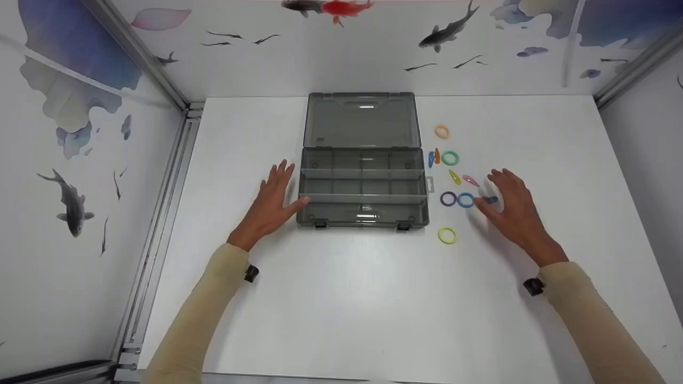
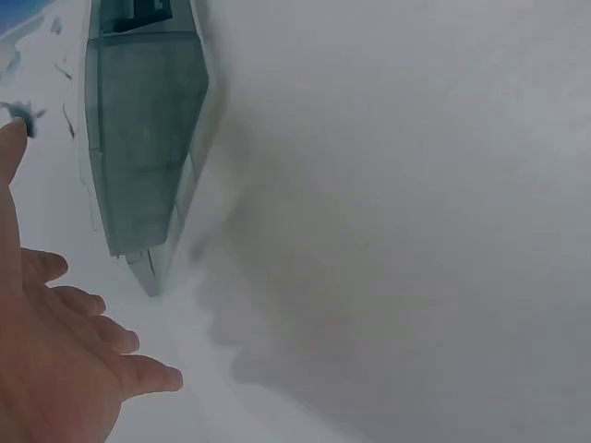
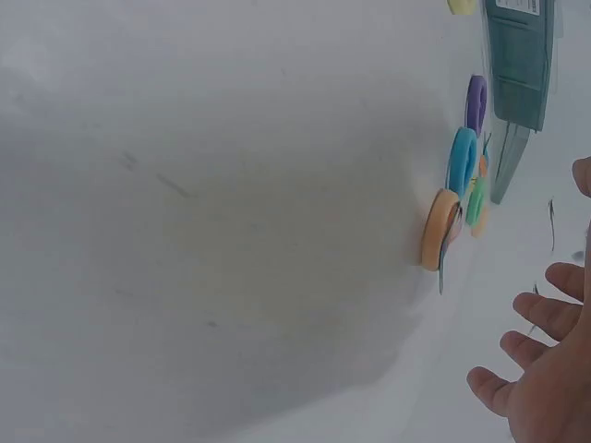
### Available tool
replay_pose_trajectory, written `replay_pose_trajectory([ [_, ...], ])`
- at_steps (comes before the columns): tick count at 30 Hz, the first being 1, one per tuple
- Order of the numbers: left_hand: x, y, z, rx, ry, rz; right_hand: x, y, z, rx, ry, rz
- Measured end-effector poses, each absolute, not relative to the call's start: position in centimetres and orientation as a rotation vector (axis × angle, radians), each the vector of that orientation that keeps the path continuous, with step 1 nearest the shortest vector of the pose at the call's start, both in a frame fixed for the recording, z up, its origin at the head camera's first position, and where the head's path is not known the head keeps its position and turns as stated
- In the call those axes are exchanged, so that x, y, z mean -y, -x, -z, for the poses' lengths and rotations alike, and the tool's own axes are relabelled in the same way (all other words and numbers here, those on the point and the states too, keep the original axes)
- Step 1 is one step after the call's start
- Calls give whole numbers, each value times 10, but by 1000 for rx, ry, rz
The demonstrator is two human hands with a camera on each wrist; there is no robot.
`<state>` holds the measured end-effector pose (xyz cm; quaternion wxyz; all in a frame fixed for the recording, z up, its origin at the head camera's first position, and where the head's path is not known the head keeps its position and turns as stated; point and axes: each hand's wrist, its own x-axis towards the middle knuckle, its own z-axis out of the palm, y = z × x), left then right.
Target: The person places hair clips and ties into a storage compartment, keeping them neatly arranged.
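Left hand (image 1: 269, 205) and right hand (image 1: 510, 209) are spread; the blue ring (image 3: 457, 164) could be nudged leftward by the latter's sweep.

Just right of the left grip (image 1: 269, 202), the wall of the open box (image 1: 363, 221) bars a low sideways pass, while bare desk (image 1: 363, 298) gives room to that grip's left and on its near side. Left of the right grip (image 1: 509, 208), the blue ring (image 1: 460, 200), purple ring (image 1: 442, 199) and pink clip (image 1: 471, 181) clutter the low way to the box, with a dark blue clip (image 1: 492, 199) beside the thumb. Free lanes run to the right grip's right and between both grips, nearer than the box and yellow ring (image 1: 439, 235).
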<state>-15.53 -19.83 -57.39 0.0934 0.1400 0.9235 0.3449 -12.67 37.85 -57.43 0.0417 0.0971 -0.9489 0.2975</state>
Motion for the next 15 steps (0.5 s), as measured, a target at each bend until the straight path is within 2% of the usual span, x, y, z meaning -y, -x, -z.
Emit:
replay_pose_trajectory([
  [15, 192, 146, 587, -2653, -439, -1151, -375, 122, 592, 2887, -295, -1117],
])
